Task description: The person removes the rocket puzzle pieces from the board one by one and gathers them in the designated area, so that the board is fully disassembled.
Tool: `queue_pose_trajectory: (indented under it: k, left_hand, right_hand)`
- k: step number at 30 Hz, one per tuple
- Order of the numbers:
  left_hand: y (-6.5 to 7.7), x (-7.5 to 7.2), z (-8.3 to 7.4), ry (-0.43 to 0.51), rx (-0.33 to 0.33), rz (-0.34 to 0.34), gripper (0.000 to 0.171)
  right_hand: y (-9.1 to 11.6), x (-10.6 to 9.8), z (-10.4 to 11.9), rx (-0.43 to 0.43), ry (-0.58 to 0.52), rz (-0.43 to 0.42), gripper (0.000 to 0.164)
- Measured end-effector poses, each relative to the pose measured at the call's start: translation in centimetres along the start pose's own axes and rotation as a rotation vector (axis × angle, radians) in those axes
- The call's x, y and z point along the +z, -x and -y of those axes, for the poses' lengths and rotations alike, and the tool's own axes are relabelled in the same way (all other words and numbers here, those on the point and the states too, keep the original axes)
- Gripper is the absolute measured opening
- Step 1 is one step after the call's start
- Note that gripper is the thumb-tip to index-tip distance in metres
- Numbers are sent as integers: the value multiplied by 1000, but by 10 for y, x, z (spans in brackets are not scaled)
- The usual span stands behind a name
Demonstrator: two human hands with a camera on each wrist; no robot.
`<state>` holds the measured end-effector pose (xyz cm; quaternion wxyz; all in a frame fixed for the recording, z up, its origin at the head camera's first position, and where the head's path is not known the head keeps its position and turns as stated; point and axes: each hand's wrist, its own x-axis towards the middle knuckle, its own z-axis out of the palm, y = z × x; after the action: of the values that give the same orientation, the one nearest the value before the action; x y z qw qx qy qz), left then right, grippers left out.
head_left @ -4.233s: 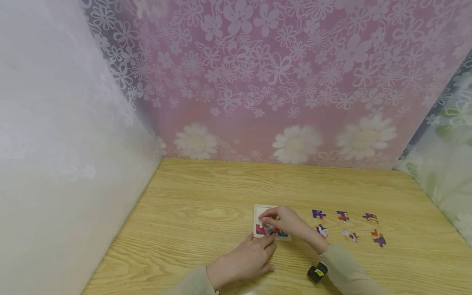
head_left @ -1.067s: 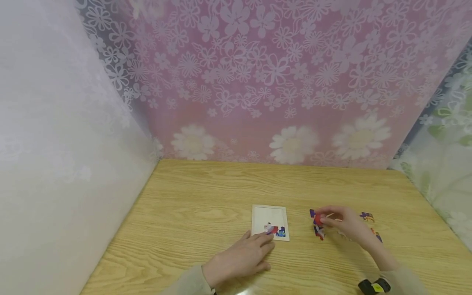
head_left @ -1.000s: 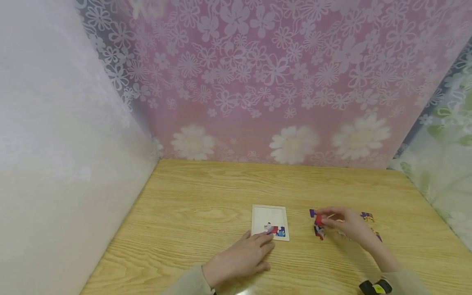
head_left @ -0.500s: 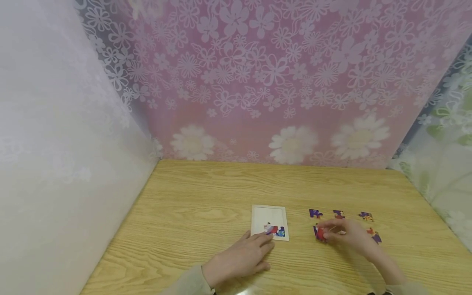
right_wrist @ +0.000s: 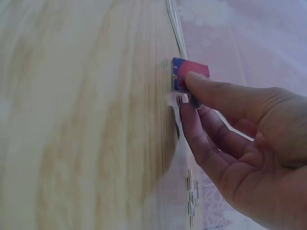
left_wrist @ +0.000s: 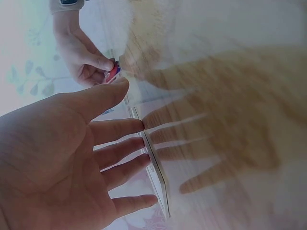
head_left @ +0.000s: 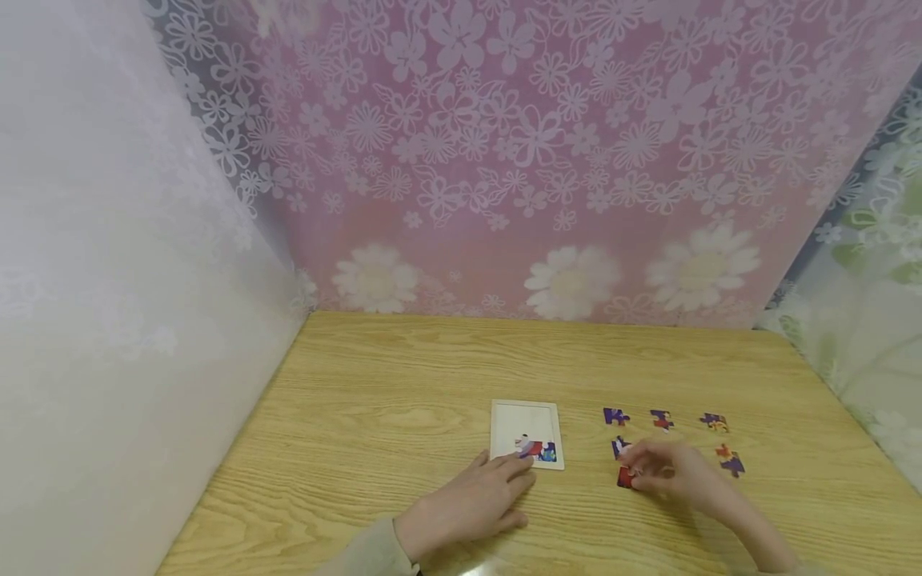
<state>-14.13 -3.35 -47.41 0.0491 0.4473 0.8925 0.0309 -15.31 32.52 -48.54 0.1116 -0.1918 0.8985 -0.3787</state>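
Note:
My right hand pinches a red and blue puzzle piece between thumb and fingers, low over the table just in front of the loose pieces. In the head view that piece shows red beside the fingertips. My left hand lies with fairly straight fingers on the near edge of a white puzzle frame. In the left wrist view its fingertips touch the frame's side. Joined pieces with red, white and blue print sit in the frame's lower right part; fingers hide some of the lower edge.
Right of the frame lie loose puzzle pieces: a purple one, a red and purple one, a purple and yellow one, an orange and purple one and a purple and white one. A flowered curtain hangs behind the wooden table.
The right hand took a red piece out of the frame to the loose pieces, then moved it nearer the front edge over the last second. The left hand stays at the frame.

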Motion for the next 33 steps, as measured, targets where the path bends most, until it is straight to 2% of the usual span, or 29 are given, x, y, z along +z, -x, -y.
queue_pose_trajectory:
  k: [9, 21, 29, 33]
  left_hand:
    - [0, -1, -1, 7, -6, 6, 61]
    - [-1, -3, -1, -8, -1, -6, 57]
    - [-4, -3, 1, -9, 5, -33, 52]
    - [-6, -3, 1, -21, 11, -57, 48]
  right_hand:
    - [3, -2, -3, -76, -126, 54, 15]
    - [3, -1, -3, -37, -35, 69, 15]
    - [0, -5, 2, -82, 27, -15, 6]
    - [-5, -9, 11, -52, 18, -27, 12]
